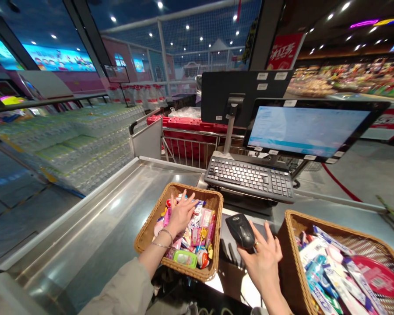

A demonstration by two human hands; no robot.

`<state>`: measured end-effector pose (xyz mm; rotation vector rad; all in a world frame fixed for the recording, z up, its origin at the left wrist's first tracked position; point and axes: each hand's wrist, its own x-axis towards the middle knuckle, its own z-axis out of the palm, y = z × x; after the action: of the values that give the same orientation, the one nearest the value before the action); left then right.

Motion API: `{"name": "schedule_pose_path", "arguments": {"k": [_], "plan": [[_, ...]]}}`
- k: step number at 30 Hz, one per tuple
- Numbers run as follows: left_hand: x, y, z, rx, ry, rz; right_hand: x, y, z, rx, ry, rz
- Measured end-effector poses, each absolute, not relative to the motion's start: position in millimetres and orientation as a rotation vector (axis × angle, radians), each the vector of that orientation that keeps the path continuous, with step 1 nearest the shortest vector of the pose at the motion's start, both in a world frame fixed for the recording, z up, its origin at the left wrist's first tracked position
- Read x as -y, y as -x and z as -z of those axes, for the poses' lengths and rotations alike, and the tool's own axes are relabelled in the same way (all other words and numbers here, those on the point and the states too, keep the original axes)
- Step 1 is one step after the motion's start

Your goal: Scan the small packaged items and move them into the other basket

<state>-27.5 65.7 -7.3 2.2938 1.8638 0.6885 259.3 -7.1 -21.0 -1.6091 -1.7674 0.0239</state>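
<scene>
My left hand [183, 214] is over the wicker basket [222, 214] in the middle of the counter. Its fingers are spread on or just above small colourful packets [197, 223], and I see nothing gripped in it. A green-framed pack [184, 259] and a red-and-white round item [202, 258] lie at the basket's near end. To the right of that basket, my right hand [264, 260] has the rear of a black barcode scanner [238, 229] between thumb and forefinger, the other fingers stretched out. The scanner's underside is hidden.
A second wicker basket [290, 258] at the right holds toothbrush-like packs and a red oval item [377, 275]. Behind the scanner stand a keyboard [249, 177] and a lit monitor [305, 129]. The metal counter [108, 227] has a raised rim. Stacked bottle packs [79, 148] are at left.
</scene>
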Motion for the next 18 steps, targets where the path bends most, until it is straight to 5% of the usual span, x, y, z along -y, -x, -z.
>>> {"name": "schedule_pose_path", "arguments": {"k": [7, 18], "plan": [[-69.4, 28.8, 5.8, -1.739, -1.547, -1.198, 11.1, -256.9, 18.1, 1.763, 1.595, -0.042], [-54.2, 41.4, 41.5, -1.877, -1.475, -1.22, 14.4, -259.9, 19.3, 1.787, 1.59, -0.017]]}}
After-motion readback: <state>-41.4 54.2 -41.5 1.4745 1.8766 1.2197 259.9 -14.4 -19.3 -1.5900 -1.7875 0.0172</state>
